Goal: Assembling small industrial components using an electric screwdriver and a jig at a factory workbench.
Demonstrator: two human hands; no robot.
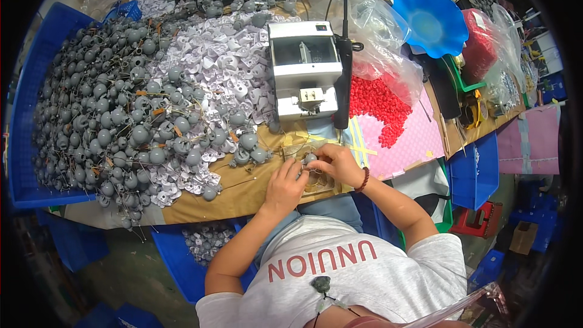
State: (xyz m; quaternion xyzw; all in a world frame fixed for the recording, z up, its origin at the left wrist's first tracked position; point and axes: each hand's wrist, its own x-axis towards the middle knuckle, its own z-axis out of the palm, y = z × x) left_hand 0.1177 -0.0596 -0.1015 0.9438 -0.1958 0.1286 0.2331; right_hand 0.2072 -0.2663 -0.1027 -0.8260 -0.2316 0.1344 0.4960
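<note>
At the near edge of the worktable, my two hands meet over a small clear work patch edged with yellow tape. Thumb and fingers of my right hand (341, 164) pinch a small grey ball-shaped plastic part (310, 158). My left hand (285, 184) is closed right beside it, its fingertips close to the part; what they hold is hidden. More grey ball-shaped parts (248, 141) with thin wires lie just left of my hands.
A big heap of grey wired balls (109, 115) fills a blue crate (25, 164) on the left. White plastic pieces (234, 61) are piled beside it. A white-and-grey machine (303, 73) stands ahead. Red pieces (382, 106), a blue bowl (430, 21) and plastic bags lie right.
</note>
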